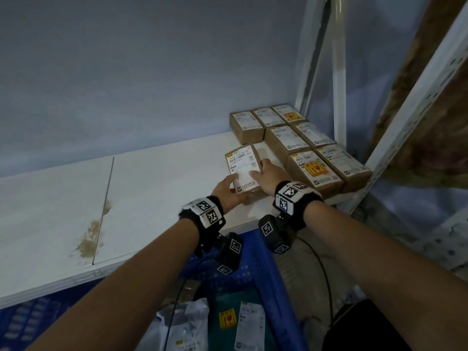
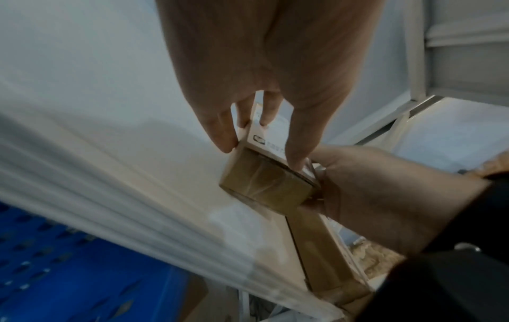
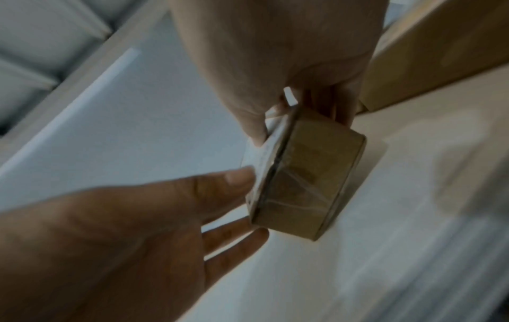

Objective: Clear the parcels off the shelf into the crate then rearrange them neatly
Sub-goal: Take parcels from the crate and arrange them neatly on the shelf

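A small brown parcel (image 1: pixel 243 171) with a white label lies slightly tilted near the front of the white shelf (image 1: pixel 164 186). My left hand (image 1: pixel 229 188) grips its near left corner. In the left wrist view the thumb lies on the label and the fingers (image 2: pixel 220 135) on the side of the parcel (image 2: pixel 270 185). My right hand (image 1: pixel 266 173) grips the right side. In the right wrist view its thumb presses the label edge of the parcel (image 3: pixel 308 174) and its fingers reach behind. Several more brown parcels (image 1: pixel 286 140) sit in rows at the shelf's right end.
A blue crate (image 1: pixel 255 252) stands below the shelf's front edge, with a few labelled parcels (image 1: pixel 249 323) inside. White perforated shelf uprights (image 1: pixel 339 97) rise at the right. The shelf board has a seam and a brown stain (image 1: pixel 93 236) at the left.
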A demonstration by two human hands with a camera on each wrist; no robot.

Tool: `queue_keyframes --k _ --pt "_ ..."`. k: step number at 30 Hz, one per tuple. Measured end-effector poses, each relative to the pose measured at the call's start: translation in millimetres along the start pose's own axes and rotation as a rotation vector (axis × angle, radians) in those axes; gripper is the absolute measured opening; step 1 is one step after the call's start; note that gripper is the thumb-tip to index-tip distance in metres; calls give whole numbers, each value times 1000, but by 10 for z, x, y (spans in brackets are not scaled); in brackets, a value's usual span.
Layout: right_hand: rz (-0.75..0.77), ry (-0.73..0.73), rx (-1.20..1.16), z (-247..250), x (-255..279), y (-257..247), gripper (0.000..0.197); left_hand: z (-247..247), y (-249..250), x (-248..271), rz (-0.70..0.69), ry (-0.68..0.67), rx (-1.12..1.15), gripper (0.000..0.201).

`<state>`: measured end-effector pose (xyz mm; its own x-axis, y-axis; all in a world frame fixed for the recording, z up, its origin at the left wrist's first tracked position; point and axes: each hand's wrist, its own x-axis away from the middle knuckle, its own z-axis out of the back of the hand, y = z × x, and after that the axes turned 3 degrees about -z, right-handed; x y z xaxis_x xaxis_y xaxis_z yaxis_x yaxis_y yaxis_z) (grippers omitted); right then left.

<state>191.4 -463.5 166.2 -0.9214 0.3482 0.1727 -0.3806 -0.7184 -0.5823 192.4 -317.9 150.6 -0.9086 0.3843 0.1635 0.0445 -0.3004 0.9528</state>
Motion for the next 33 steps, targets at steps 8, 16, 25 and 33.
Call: queue_keyframes --k 8,16,25,33 --pt "222 152 414 48 -78 71 42 -217 -41 -348 -118 36 -444 61" --pt "261 29 608 231 -452 124 49 -378 120 -821 -131 53 -531 55" --pt "242 58 662 302 -959 31 28 -429 227 -1286 -88 15 -633 61" --pt "229 10 648 352 -1189 57 34 -462 247 -1292 -117 43 -590 62"
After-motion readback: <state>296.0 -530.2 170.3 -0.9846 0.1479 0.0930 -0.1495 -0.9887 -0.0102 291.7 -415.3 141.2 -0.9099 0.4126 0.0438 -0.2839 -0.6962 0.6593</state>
